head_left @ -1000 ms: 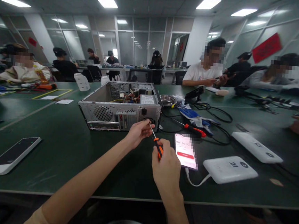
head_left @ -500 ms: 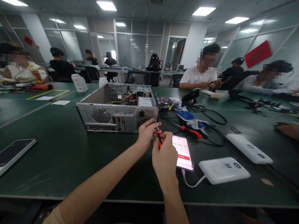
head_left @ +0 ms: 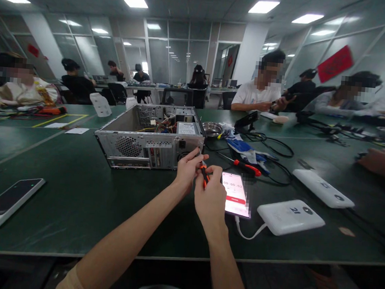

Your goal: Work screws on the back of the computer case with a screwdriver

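Observation:
An open grey computer case (head_left: pixel 152 138) lies on the dark green table (head_left: pixel 73 197), its inside showing wires and a power supply. My right hand (head_left: pixel 210 199) is closed round the orange-and-black handle of a small screwdriver (head_left: pixel 204 173), just in front of the case's right rear corner. My left hand (head_left: pixel 188 166) pinches the screwdriver's shaft near the tip, fingers pressed together. Both hands meet above the table between the case and a lit phone (head_left: pixel 235 194).
The phone is cabled to a white power bank (head_left: pixel 290 217); a second one (head_left: pixel 323 188) lies further right. A red-handled screwdriver (head_left: pixel 244 166), gloves, a metal bowl (head_left: pixel 213 129) and cables sit behind. Another phone (head_left: pixel 3 204) lies at left. Other people sit around; someone's hand (head_left: pixel 381 163) rests at right.
My two hands have come together and risen toward the case's corner; my left hand went from near the tip to pinching the shaft. The phone's timer has started.

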`<state>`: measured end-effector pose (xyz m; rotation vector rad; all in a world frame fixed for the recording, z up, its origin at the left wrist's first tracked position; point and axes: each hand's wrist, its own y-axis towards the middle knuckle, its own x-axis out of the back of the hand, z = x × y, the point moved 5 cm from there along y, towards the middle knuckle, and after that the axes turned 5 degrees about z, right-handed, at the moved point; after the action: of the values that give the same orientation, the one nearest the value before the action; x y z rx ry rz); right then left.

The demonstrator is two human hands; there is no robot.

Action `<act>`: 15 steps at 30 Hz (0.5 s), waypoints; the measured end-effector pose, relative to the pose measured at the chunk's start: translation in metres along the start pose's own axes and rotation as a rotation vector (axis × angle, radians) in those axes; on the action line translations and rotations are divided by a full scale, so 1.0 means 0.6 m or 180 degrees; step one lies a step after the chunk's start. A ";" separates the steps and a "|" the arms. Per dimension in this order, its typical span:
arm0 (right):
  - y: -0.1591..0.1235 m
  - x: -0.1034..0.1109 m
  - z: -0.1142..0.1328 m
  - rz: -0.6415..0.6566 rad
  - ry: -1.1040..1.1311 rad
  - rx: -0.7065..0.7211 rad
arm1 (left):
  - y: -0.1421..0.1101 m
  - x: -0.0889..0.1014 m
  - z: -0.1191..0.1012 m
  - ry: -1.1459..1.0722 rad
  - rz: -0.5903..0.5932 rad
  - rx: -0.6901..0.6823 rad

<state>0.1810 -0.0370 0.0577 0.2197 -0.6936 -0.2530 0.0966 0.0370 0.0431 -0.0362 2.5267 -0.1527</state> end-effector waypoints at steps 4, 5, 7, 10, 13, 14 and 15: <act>0.002 0.001 0.000 -0.0042 0.0013 -0.0018 | 0.002 0.001 0.001 0.0014 0.0041 -0.0013; 0.002 0.001 0.000 -0.0059 0.0034 -0.0020 | 0.001 0.000 0.001 0.0008 0.0043 -0.0001; 0.004 0.000 -0.002 -0.0062 0.0081 -0.0029 | 0.000 0.000 0.000 -0.0020 0.0017 0.0034; 0.008 -0.002 -0.006 0.0019 0.0194 -0.0028 | -0.005 -0.002 -0.004 -0.0065 -0.0053 0.0038; 0.011 -0.001 -0.008 0.0111 0.0407 -0.0035 | -0.008 -0.003 -0.008 -0.0083 -0.0065 0.0008; 0.012 0.000 -0.008 0.0131 0.0478 -0.0048 | -0.008 -0.003 -0.008 -0.0085 -0.0053 -0.0003; 0.013 0.001 -0.008 0.0148 0.0534 -0.0060 | -0.008 -0.003 -0.008 -0.0082 -0.0032 -0.0011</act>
<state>0.1858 -0.0291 0.0566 0.2041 -0.5294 -0.1940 0.0951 0.0331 0.0484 -0.0520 2.5014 -0.1508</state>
